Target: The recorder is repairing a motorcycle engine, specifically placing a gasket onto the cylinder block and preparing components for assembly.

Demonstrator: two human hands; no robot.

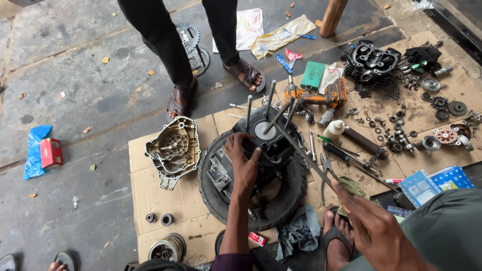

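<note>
Left hand [244, 163] braces the engine block [268, 145] on its tyre [281, 206] — right hand [374, 228] grips a long rod [301, 153] — I'd steady before levering.

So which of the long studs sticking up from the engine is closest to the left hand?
The leftmost stud, rising just above the left hand on the engine block. The other studs cluster further right, near the piston.
</note>
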